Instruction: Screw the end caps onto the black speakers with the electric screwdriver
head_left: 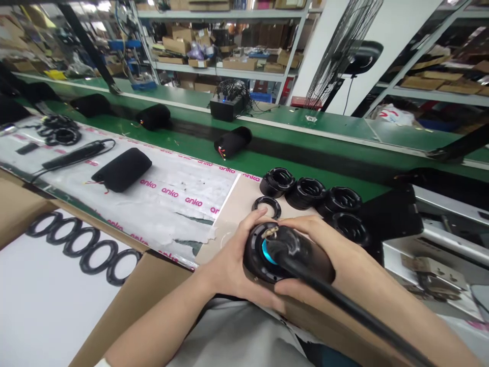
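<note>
Both of my hands wrap round a black cylinder [323, 262] just above my lap. My left hand [231, 265] is closed on its left end, where a black ring-shaped end face [254, 255] shows. My right hand [340, 250] grips the cylinder's right side. In front of that end face, a thick black cord [336, 295] runs to the lower right from a dark tool-like body [292, 244]. A blue glow [268, 251] and a tan tie [270, 232] show beside it. A loose black ring [278, 206] lies just beyond my fingertips.
Black ring-shaped parts [305, 191] stand in stacks ahead. More flat rings [97, 255] lie in a row at left. Black fabric cylinders with wires [124, 168] rest on the bench and green belt [191, 140]. A corded black tool [76, 154] lies left; metal equipment [431, 265] stands right.
</note>
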Demonstrator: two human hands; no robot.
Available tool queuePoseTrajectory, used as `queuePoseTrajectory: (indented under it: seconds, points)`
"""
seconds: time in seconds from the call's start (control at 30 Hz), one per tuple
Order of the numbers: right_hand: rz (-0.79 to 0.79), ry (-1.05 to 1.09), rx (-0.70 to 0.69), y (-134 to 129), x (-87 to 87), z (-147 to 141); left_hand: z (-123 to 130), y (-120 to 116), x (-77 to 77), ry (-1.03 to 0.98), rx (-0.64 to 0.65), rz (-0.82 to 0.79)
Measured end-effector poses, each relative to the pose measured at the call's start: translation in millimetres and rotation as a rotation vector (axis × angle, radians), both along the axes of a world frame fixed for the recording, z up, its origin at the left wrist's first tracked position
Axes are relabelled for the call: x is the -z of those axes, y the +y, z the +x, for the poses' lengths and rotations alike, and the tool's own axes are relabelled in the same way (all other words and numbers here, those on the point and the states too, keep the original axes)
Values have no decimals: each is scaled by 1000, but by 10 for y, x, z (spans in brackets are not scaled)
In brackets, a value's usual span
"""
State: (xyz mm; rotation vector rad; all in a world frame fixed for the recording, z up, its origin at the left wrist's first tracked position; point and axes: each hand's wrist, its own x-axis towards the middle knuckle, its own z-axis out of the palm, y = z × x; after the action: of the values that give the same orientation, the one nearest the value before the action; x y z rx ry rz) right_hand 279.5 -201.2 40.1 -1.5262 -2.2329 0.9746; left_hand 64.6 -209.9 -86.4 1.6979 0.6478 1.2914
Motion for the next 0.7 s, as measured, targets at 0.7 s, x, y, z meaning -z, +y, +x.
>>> queuePoseTrajectory:
  seconds: [0.7]
  points:
    - [83, 489, 350, -97, -5, 477, 79, -124, -343, 80, -285, -141]
